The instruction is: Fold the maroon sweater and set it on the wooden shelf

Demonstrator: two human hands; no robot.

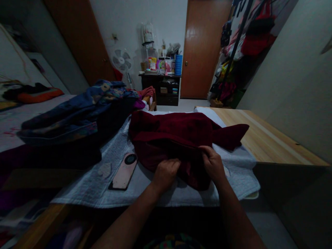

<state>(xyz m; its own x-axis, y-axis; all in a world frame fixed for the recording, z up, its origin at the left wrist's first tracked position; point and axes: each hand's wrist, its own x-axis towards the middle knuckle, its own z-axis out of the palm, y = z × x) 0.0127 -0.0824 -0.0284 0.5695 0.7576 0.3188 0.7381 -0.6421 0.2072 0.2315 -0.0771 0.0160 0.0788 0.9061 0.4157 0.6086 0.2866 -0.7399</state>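
A dark red garment (178,128) lies rumpled on a white cloth (85,186) that covers the table in front of me. My left hand (167,173) is closed on the garment's near edge, left of its opening. Fingers of my right hand (212,162) pinch the fabric on the other side of that opening. One sleeve-like part stretches out to the right, beyond my right hand. A pink phone (125,173) with a round dark camera area lies on the cloth, left of my left hand.
Blue patterned clothes (85,110) and dark ones are heaped at the left. A bare wooden board (251,135) extends along the right. Farther back stand a fan (121,60), a black shelf (160,90) and a wooden door (203,52). Bags hang at the upper right.
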